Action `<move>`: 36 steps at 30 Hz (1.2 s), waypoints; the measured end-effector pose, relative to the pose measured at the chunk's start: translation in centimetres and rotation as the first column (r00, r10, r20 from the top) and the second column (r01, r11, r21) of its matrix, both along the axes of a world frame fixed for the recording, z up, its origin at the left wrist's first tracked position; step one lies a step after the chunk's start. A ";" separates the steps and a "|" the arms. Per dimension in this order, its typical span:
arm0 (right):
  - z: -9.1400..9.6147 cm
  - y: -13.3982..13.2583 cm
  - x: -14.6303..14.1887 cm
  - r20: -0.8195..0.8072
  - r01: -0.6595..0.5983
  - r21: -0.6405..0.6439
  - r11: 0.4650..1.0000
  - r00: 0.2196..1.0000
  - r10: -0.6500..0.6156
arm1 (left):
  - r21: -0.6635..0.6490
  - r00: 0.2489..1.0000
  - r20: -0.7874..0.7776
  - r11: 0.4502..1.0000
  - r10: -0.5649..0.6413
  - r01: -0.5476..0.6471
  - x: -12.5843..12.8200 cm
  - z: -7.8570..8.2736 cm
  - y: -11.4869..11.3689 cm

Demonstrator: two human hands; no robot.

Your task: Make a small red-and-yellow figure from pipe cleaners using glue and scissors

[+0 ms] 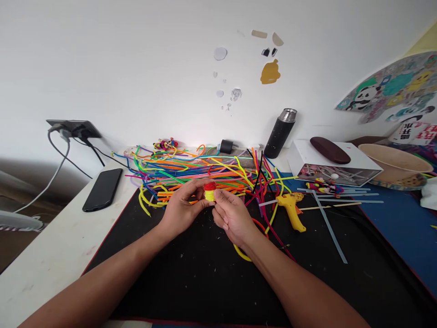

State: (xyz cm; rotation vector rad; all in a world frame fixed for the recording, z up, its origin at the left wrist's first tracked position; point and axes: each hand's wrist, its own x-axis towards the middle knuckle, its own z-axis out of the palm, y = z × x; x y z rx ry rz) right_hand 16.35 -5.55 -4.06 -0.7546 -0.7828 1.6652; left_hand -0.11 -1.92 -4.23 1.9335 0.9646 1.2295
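A small coiled piece of pipe cleaner [209, 192], red on top and yellow below, is pinched between both hands above a black mat [191, 278]. My left hand [180, 207] grips it from the left with closed fingers. From the right, my right hand [232, 215] holds it with thumb and fingertips. Just behind the hands lies a heap of coloured pipe cleaners [194, 173]. A yellow pipe cleaner loop [241, 253] shows under my right wrist.
A yellow glue gun [291, 206] lies right of the hands, with glue sticks [329, 225] beyond it. A black phone [103, 189] rests at the left, near a wall socket [73, 126]. At the back stand a black flask [280, 133], a white box [332, 165] and a bowl [392, 164].
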 end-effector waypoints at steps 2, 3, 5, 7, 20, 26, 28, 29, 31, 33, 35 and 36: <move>0.2 -0.2 -0.1 -0.016 -0.014 -0.023 1.000 1.000 0.013 | 0.018 1.000 -0.006 1.000 0.015 -0.015 0.0 0.1 0.1; 0.3 -0.2 -0.1 -0.023 -0.034 -0.027 0.999 0.999 0.033 | 0.025 1.000 -0.002 0.999 0.020 -0.020 0.0 0.2 0.1; 0.6 -0.2 0.1 -0.035 -0.067 -0.024 0.997 0.997 0.066 | 0.033 1.000 0.021 0.999 0.023 -0.024 0.0 0.5 0.1; 0.9 -0.1 0.4 -0.037 -0.068 -0.014 0.998 0.997 0.068 | 0.029 0.999 0.036 0.999 0.027 -0.029 0.0 0.8 0.0; 0.6 0.1 0.6 0.285 0.041 0.154 0.987 0.955 -0.084 | 0.228 0.983 -0.171 0.973 0.069 -0.028 -0.2 1.4 -0.3; 0.7 0.1 0.6 0.350 0.066 0.185 0.981 0.928 -0.129 | 0.243 0.985 -0.166 0.970 0.054 -0.012 -0.2 1.0 -0.3; 0.8 0.1 0.7 0.347 0.060 0.173 0.983 0.930 -0.118 | 0.228 0.987 -0.155 0.974 0.049 -0.013 -0.1 0.8 -0.3; 0.8 0.1 0.7 0.340 0.057 0.166 0.984 0.934 -0.112 | 0.222 0.988 -0.146 0.975 0.048 -0.015 -0.1 0.7 -0.3; 0.7 0.2 0.7 0.326 0.051 0.159 0.986 0.940 -0.101 | 0.210 0.991 -0.128 0.978 0.044 -0.016 -0.1 0.4 -0.3; 0.5 0.2 0.7 0.310 0.048 0.152 0.987 0.946 -0.094 | 0.195 0.994 -0.109 0.981 0.030 -0.009 -0.1 0.2 -0.2; 0.3 0.3 0.7 0.289 0.050 0.139 0.989 0.953 -0.089 | 0.168 0.995 -0.094 0.986 0.015 0.001 -0.1 0.1 -0.1; 0.2 0.3 0.6 0.277 0.053 0.128 0.990 0.957 -0.087 | 0.151 0.996 -0.087 0.988 0.010 0.003 -0.1 0.1 0.0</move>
